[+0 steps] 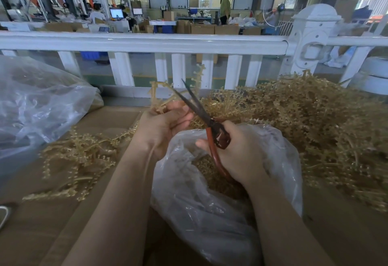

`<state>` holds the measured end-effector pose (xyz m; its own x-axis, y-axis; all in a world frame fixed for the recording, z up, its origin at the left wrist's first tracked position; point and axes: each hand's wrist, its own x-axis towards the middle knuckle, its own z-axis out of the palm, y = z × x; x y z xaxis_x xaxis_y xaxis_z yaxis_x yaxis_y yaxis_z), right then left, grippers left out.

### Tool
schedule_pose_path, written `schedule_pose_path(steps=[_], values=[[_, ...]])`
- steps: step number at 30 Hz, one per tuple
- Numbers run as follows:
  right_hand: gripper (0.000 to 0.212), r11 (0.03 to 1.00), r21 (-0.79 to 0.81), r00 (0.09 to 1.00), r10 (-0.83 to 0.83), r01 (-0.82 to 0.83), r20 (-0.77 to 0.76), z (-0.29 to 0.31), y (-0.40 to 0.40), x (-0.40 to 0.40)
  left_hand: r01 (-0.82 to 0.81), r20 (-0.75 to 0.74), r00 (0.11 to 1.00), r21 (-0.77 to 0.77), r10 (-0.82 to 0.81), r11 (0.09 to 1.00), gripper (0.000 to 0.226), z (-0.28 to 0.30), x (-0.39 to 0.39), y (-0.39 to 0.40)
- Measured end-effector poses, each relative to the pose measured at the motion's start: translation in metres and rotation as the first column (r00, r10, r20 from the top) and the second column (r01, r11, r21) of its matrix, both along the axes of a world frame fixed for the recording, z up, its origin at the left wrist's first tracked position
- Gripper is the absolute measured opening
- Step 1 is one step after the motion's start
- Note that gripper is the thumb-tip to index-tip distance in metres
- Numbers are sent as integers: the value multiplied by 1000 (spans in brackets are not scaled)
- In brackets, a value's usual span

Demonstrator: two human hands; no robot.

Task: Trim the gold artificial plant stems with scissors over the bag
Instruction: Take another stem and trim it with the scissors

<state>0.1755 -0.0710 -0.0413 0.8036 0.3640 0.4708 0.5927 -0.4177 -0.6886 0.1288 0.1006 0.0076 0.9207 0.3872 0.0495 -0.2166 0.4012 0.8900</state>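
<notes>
Nearest the viewer, a clear plastic bag [210, 198] lies open-mouthed on the cardboard surface [42, 223], gold trimmings visible inside. Directly above the bag's mouth, the right hand [237, 152] has its fingers curled through and around the red handles of the scissors [210, 127]; the dark blades stand slightly parted, long axis running from the bag up and away to the left, tips pointing toward the white railing [147, 44]. Just left of the bag's mouth, the left hand [161, 125] pinches a gold stem [159, 97], fingers closed on its base; the stem rises upright, branches spreading toward the railing, the blades touching or just beside it. Left of the bag lie loose gold sprigs [79, 160] on bare cardboard; right of it, a dense gold heap [315, 122] crowds the bag's edge. Farther left sits a second clear bag [37, 106].
</notes>
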Motion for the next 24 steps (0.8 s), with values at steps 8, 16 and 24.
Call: schedule_pose_path(steps=[8,16,24], values=[[45,982,-157,992,-96,108,82,0,-1,0,-17,105,994,80,9,997,23,1,-2,2],[57,970,-180,978,-138,165,155,1,-1,-1,-89,159,986,283,45,955,13,-1,-4,3],[48,982,-107,970,-130,154,207,-1,-1,-4,-124,142,987,315,82,941,12,-3,-4,4]])
